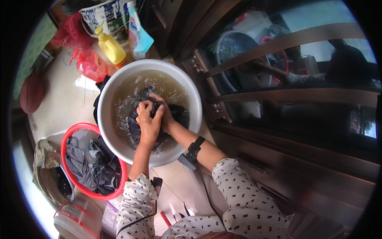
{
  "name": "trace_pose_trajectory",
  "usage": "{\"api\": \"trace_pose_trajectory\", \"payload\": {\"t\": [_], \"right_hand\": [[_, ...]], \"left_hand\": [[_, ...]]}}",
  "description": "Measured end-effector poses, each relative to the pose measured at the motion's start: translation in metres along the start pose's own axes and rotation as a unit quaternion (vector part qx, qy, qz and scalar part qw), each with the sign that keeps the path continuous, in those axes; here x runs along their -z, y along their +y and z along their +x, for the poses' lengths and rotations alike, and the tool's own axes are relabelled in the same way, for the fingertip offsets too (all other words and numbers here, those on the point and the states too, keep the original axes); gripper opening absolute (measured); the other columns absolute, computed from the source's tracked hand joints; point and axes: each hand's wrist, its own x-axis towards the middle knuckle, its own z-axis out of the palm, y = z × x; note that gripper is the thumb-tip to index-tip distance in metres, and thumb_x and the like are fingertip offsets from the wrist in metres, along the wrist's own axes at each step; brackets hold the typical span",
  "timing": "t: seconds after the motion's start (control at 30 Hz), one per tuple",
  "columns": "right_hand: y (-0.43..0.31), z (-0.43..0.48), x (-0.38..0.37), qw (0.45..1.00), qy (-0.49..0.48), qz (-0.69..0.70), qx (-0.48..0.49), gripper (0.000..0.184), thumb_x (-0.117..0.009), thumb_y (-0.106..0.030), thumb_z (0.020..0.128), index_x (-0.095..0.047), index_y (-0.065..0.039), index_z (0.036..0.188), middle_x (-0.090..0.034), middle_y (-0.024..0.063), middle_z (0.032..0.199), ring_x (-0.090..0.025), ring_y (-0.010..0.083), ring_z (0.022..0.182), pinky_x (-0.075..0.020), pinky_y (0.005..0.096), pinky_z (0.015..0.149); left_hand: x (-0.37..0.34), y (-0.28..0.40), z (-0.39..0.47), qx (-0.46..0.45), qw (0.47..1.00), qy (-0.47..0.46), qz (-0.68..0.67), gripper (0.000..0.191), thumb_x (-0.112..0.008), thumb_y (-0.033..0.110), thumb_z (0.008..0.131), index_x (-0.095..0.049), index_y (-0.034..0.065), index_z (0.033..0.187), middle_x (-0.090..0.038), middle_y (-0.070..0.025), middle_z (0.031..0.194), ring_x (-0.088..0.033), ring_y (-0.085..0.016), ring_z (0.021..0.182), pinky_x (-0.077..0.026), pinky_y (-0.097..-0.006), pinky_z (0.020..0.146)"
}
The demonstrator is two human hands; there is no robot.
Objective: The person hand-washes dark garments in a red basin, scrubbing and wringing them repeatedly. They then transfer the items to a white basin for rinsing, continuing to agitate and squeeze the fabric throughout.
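Observation:
A wide pale-grey plastic basin (190, 89) stands before me, holding murky, splashing water. Both hands grip wet dark cloth (135, 121) over the middle of the basin. My left hand (148, 118) is curled around a bunched fold, its thumb and fingers wet. Close beside it, my right hand (165, 112) presses on the same fold and is partly hidden by the left. More dark cloth (180, 115) lies in the water to the right. Each forearm carries a black strap with a small device.
Left of the basin sits a red-rimmed tub (64, 158) of wet clothes, with a white bucket (77, 218) below it. A yellow jug (112, 49), a blue-and-white detergent bottle (138, 35) and a red bag (92, 65) stand behind. Dark wooden furniture with glass (286, 95) borders the right.

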Motion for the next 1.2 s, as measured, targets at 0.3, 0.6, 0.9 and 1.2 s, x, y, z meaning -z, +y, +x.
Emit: {"api": "trace_pose_trajectory", "payload": {"t": [0.3, 0.6, 0.9, 1.2], "right_hand": [[-0.038, -0.041, -0.06, 0.979, 0.156, 0.003, -0.134, 0.026, -0.047, -0.028, 0.097, -0.063, -0.008, 0.097, -0.063, 0.0063, 0.096, -0.058, 0.0148, 0.089, -0.0485, 0.0341, 0.081], [-0.12, -0.036, -0.021, 0.996, -0.05, -0.035, -0.063, 0.024, -0.055, -0.019, 0.1, -0.065, -0.001, 0.113, -0.066, 0.0043, 0.11, -0.057, 0.0128, 0.11, -0.0404, 0.0289, 0.101], [-0.131, -0.039, -0.004, 0.983, -0.04, -0.18, -0.013, 0.033, -0.058, -0.025, 0.098, -0.059, -0.008, 0.125, -0.062, 0.0051, 0.119, -0.054, 0.0155, 0.116, -0.0374, 0.0313, 0.103], [-0.119, -0.085, 0.044, 0.775, -0.212, -0.59, -0.076, 0.074, -0.075, -0.029, 0.074, -0.048, -0.005, 0.139, -0.034, 0.0181, 0.151, -0.029, 0.0349, 0.142, -0.0257, 0.0546, 0.11]], "left_hand": [[0.022, -0.007, 0.021, -0.071, 0.989, 0.117, 0.056, 0.02, -0.063, 0.019, 0.089, -0.062, -0.0006, 0.085, -0.058, -0.0186, 0.089, -0.059, -0.042, 0.085, -0.048, -0.0454, 0.074], [0.045, -0.016, -0.021, 0.019, 0.986, 0.061, 0.151, 0.083, -0.069, 0.048, 0.086, -0.032, 0.0027, 0.145, -0.029, -0.0218, 0.151, -0.028, -0.04, 0.14, -0.024, -0.0555, 0.11], [0.011, -0.022, -0.072, 0.093, 0.984, -0.037, 0.148, 0.054, -0.072, 0.011, 0.072, -0.054, 0.0016, 0.122, -0.042, -0.021, 0.14, -0.04, -0.038, 0.131, -0.031, -0.0492, 0.103], [0.074, 0.048, -0.039, 0.164, 0.953, -0.026, -0.252, 0.03, -0.056, -0.006, 0.082, -0.058, -0.0033, 0.112, -0.064, -0.006, 0.102, -0.058, -0.01, 0.091, -0.048, -0.0261, 0.081]]}}
